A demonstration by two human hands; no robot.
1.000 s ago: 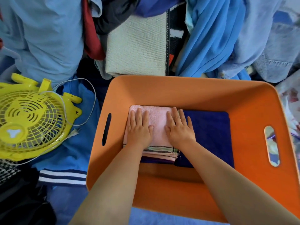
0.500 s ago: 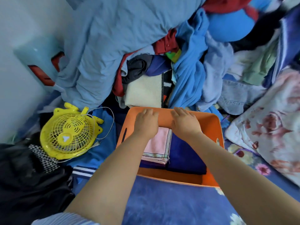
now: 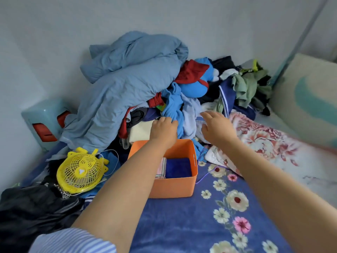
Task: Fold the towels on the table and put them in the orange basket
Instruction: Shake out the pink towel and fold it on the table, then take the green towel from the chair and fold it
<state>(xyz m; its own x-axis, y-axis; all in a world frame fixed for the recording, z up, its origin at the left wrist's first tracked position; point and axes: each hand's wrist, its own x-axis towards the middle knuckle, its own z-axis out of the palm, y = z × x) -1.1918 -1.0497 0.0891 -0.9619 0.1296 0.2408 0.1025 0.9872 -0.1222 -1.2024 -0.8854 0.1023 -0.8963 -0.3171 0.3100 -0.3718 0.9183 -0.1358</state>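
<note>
Only the head view to go on, so I'll take the orange plastic basket (image 3: 175,187) as my landmark; it sits on a dark blue floral bedspread (image 3: 182,225). Inside the basket, a folded pink towel with striped edges (image 3: 161,169) lies on the left and a folded dark blue towel (image 3: 178,167) fills the right part, the two side by side and touching.

My left hand (image 3: 164,129) is beyond the basket's far rim, up against the laundry heap. Its fingertips are tucked into a bright blue garment (image 3: 172,105), so I can't tell if it's actually gripping the cloth or just touching it. My right hand (image 3: 217,127) is beyond the basket's far right corner, hovering over the clothes with fingers spread and loosely bent, holding nothing that I can see.

Behind the basket, a cream folded cloth (image 3: 140,132) sits just past the far rim, under a big crumpled grey-blue sheet (image 3: 124,84) piled against the wall. Left of the basket, a yellow plastic fan (image 3: 79,172) lies face up with a thin white cord looping near it. Right of the basket there's a white blanket with pink flowers (image 3: 269,143). Near left of it, dark black fabric (image 3: 32,212) is bunched up.
</note>
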